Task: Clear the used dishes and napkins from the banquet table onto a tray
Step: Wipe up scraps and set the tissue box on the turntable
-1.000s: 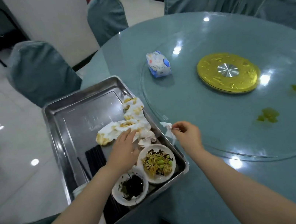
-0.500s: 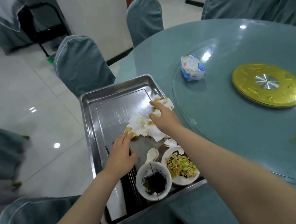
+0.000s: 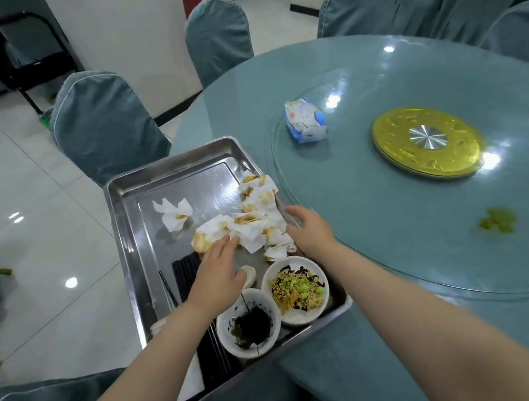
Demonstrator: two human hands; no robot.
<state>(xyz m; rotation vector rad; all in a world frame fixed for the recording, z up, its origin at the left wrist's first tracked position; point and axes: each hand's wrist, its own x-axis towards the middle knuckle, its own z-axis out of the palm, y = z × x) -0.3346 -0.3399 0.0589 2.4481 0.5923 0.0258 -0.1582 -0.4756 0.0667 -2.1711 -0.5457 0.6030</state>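
Nearest in the view, two small white bowls are seen at the near right corner of the rectangular stainless-steel tray (image 3: 128,222): the bowl of dark sauce dregs (image 3: 248,323) and, just right of it, the bowl of shredded yellow and green leftovers (image 3: 295,290). A bundle of black chopsticks (image 3: 189,274) is laid to their left, and a white spoon (image 3: 248,275) is partly covered by the left hand (image 3: 214,277). That hand is held flat over the tray with fingers straight, its fingertips touching the near edge of the heap of stained white paper napkins (image 3: 251,216). The right hand (image 3: 308,231) is placed at the tray's right rim beside the same heap, fingers loosely extended; nothing is seen gripped, though its palm side is hidden. A single crumpled napkin (image 3: 173,213) lies apart, further left. The step in hand is judged to be the tidying of the napkins inside the tray; it would be done well if the heap were pressed down and drawn inward, so that nothing hangs over the right rim or is dragged into the bowls. On the round teal banquet table (image 3: 368,253), green food scraps (image 3: 498,220) and a blue-and-white tissue packet (image 3: 305,121) are left near the gold turntable hub (image 3: 427,141). What lies beneath the heap cannot be made out, and the table's far right side is cut off.
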